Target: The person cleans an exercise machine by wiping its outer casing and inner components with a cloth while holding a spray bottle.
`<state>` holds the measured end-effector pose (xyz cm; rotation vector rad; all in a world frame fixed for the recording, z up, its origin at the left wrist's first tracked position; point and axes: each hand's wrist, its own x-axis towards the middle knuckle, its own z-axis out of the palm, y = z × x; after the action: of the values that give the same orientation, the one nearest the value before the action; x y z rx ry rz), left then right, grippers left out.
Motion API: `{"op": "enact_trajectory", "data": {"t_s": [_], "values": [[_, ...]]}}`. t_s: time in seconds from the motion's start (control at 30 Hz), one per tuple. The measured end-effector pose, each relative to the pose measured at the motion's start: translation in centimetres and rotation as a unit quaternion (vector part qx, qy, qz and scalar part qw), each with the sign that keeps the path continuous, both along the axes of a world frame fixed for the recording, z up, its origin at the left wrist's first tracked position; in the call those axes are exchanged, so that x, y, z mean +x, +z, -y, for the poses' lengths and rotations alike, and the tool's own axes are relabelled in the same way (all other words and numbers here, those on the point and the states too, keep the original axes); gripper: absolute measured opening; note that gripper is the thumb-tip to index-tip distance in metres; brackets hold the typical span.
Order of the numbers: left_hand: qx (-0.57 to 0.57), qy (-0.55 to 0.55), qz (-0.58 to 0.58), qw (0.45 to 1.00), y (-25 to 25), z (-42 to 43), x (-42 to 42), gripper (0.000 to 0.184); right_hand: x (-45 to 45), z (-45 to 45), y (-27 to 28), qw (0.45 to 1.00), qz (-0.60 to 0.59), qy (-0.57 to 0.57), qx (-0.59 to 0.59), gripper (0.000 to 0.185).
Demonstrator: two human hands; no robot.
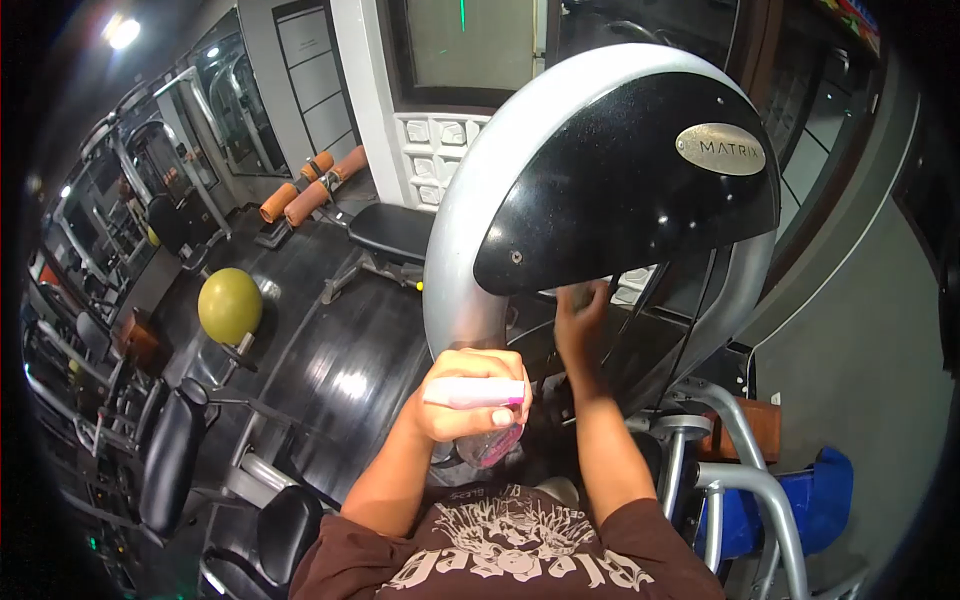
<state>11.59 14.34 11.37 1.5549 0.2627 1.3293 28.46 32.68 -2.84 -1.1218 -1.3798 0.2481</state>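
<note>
While the left hand (472, 408) grips a white-topped spray bottle (470, 392) in front of the gym machine's silver frame (447, 265), the right hand (580, 315) is raised at the black cover's (620, 190) lower edge, too blurred to tell whether it holds anything. Farther left, a yellow ball (230, 305) sits near a black bench (392, 232).

The cover (610, 190) is glossy, the frame (453, 250) smooth metal, the bottle (490, 446) probably clear plastic.
</note>
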Motion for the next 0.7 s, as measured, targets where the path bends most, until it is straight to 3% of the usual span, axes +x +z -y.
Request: {"op": "enact_trajectory", "data": {"t_s": [0.07,0.17,0.27,0.37,0.47,0.53,0.6,0.63,0.7], "values": [[0.010,0.021,-0.021,1.000,0.0,0.1,0.0,0.021,0.4,-2.2,7.5,0.981,0.096,0.003,0.166,0.040],[-0.001,0.024,-0.023,0.999,-0.1,0.3,0.0,0.019,1.7,-4.6,10.1,0.923,0.234,-0.044,0.301,0.047],[-0.008,0.028,-0.027,0.999,-0.1,0.3,0.0,0.018,0.5,-3.0,10.2,0.959,0.151,-0.060,0.230,0.046],[-0.011,0.016,-0.018,1.000,-0.3,0.3,0.0,0.017,0.0,-2.4,7.6,0.984,0.063,0.008,0.163,0.045],[-0.018,0.008,-0.015,1.000,-0.2,0.3,0.1,0.017,-0.7,0.3,0.9,0.999,0.012,-0.043,-0.013,0.045],[-0.018,0.011,-0.022,1.000,-0.1,0.2,0.1,0.017,-1.1,-0.1,-7.5,0.999,0.004,-0.040,0.011,0.048],[-0.016,0.016,-0.030,0.999,-0.1,0.2,0.0,0.017,-0.8,1.1,-11.5,0.999,-0.005,-0.014,-0.052,0.049],[-0.017,0.015,-0.028,0.999,0.0,0.2,0.0,0.017,-0.5,1.6,-12.2,0.996,-0.010,-0.002,-0.085,0.050],[-0.018,0.011,-0.022,1.000,0.0,0.2,0.1,0.017,0.2,1.3,-11.8,1.000,0.013,0.005,-0.006,0.052]]}}
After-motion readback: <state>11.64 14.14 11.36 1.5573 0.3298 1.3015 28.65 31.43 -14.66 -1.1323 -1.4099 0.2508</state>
